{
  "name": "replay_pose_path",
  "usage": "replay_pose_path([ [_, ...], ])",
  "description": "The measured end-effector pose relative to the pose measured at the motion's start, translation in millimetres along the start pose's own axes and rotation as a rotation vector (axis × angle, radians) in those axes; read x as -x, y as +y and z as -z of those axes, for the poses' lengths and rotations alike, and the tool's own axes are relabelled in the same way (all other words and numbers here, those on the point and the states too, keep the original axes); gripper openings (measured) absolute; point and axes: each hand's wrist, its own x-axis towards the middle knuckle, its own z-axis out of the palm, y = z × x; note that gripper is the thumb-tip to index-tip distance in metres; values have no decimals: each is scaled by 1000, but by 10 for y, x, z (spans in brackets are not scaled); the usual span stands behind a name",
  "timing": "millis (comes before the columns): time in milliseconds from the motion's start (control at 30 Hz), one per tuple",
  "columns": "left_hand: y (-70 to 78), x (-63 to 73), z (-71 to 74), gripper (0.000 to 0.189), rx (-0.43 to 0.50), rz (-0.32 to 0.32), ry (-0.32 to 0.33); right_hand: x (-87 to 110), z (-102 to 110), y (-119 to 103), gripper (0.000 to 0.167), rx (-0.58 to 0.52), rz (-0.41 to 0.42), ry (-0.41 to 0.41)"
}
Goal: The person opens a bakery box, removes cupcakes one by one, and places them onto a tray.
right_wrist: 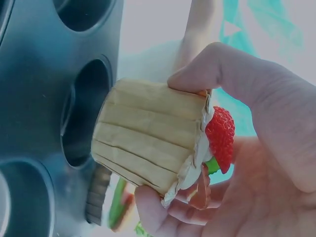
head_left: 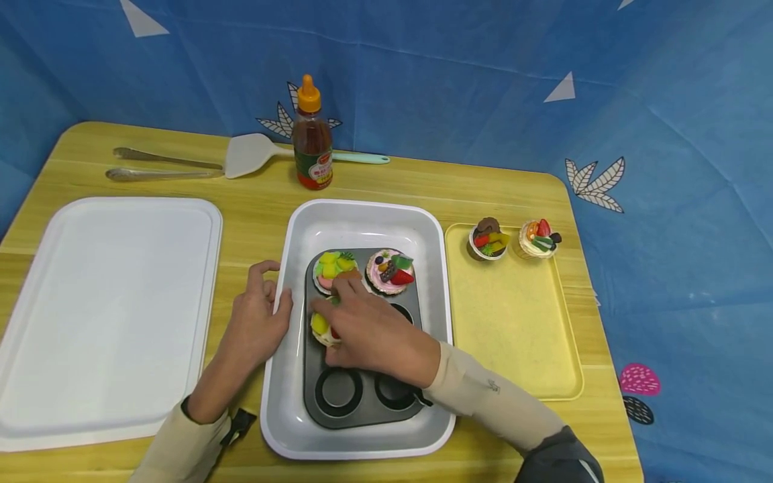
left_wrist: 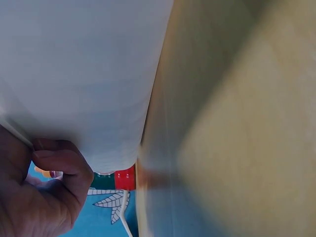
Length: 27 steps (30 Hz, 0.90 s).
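My right hand (head_left: 374,332) pinches a toy cupcake (right_wrist: 148,133) with a pale pleated wrapper and a strawberry on top. The cupcake is tilted at a middle cup of the dark muffin pan (head_left: 368,410). In the right wrist view its base is at the cup's mouth. The pan lies inside a white basin (head_left: 362,229). My left hand (head_left: 256,325) grips the basin's left rim, its thumb over the edge. In the pan's far row sit a green-and-yellow-topped cupcake (head_left: 329,265) and a pink-topped cupcake (head_left: 386,272), the first partly covered by my right fingers.
On the right lies a yellow tray (head_left: 513,335) with a chocolate cupcake (head_left: 488,240) and a white-topped cupcake (head_left: 534,241) at its far end. A white tray (head_left: 121,302) lies left. Behind stand a sauce bottle (head_left: 313,147), a spatula (head_left: 247,154) and metal utensils (head_left: 163,174).
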Motion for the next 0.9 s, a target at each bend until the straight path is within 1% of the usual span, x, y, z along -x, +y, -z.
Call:
replay_pose_path([
  [233,17,8,9,43,-11,-8,10,87,120,59,64,-70,-56,-4],
  [367,19,14,11,43,-17,-7,18,148,196,113,69,-80,-106,22],
  [467,15,15,9,42,-15,-11,24,192,244,159,67,-67,-131,65],
  [600,9,14,6,41,-10,-20,29,237,281,217,64,-60,-133,118],
  [700,9,15,2,41,-7,-21,27,278,299,259,63,-82,-145,132],
  [900,15,22,-4,42,-5,-12,21,418,347,377,62,-96,-238,134],
])
